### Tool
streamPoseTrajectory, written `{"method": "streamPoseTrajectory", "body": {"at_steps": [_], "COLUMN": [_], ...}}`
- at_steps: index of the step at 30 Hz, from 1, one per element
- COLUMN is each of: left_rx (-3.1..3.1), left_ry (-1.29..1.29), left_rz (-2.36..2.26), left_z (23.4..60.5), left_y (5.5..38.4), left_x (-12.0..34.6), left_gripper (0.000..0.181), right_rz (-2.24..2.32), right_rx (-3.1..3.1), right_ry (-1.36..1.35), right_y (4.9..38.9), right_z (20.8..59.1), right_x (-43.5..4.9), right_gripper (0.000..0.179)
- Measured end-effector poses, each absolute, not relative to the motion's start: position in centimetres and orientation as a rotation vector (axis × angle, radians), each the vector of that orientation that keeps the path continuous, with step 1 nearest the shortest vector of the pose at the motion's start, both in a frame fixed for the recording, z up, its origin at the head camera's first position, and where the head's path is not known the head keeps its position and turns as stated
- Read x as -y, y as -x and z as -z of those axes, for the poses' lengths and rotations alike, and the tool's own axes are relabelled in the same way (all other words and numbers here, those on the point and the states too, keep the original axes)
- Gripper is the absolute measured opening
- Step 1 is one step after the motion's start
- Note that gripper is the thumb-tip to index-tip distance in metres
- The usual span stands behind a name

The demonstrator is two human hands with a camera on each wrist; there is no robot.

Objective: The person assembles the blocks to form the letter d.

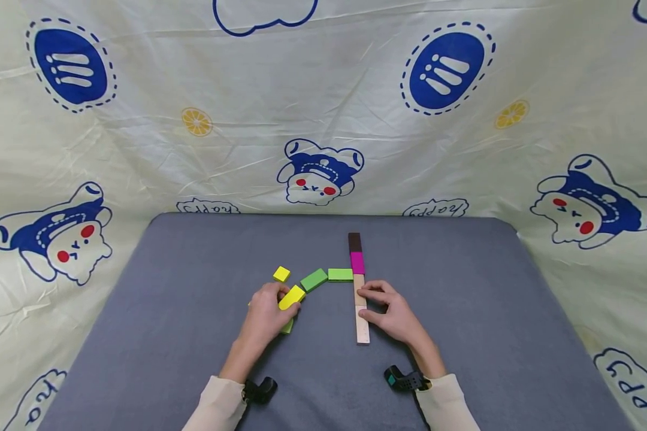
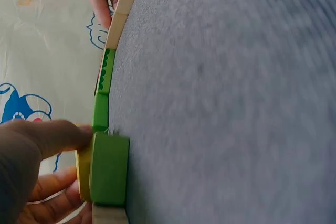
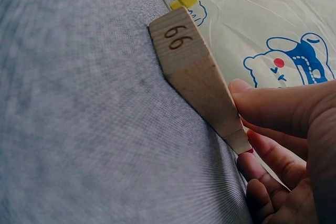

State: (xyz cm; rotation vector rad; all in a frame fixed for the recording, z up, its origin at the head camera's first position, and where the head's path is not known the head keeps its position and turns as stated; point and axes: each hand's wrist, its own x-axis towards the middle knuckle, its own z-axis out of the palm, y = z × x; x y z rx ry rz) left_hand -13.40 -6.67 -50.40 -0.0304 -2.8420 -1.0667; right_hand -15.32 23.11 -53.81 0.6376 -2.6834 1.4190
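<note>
My left hand (image 1: 263, 314) pinches a yellow block (image 1: 292, 297) between thumb and fingers. Partly under that hand, a green block (image 1: 287, 327) shows; the left wrist view has the yellow block (image 2: 83, 174) right beside it. A green block (image 1: 314, 280) and a lighter green block (image 1: 340, 275) continue the line toward an upright column. That column runs dark brown (image 1: 354, 242), magenta (image 1: 357, 263), then two plain wooden blocks (image 1: 362, 326). My right hand (image 1: 392, 311) touches the right side of the plain blocks with thumb and fingertips. The nearest plain block (image 3: 181, 45) bears "66" on its end.
A small yellow block (image 1: 281, 274) lies just beyond my left hand. Everything rests on a grey cloth-covered table (image 1: 453, 263). Behind and beside it hangs a printed white sheet (image 1: 323, 90). Black wrist cameras (image 1: 261, 390) sit at both cuffs.
</note>
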Motion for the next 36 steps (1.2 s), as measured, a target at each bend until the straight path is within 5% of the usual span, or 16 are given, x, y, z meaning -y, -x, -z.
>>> {"method": "streamPoseTrajectory", "body": {"at_steps": [17, 25, 36], "left_rx": [2.995, 2.953, 3.026], "left_ry": [-0.08, 0.045, 0.295], "left_rz": [0.933, 0.944, 0.929], "left_z": [50.2, 50.5, 50.5], "left_y": [13.3, 13.1, 13.5], "left_x": [5.8, 6.7, 8.3], "left_gripper": [0.047, 0.039, 0.051], "right_rz": [-1.46, -1.447, -1.485], "right_rx": [2.721, 2.739, 2.707], "right_ry": [-0.59, -0.575, -0.605], "right_y": [14.9, 14.8, 15.3], "right_z": [52.9, 52.8, 53.8], "right_x": [-22.6, -22.4, -23.2], "right_gripper": [0.041, 0.041, 0.042]}}
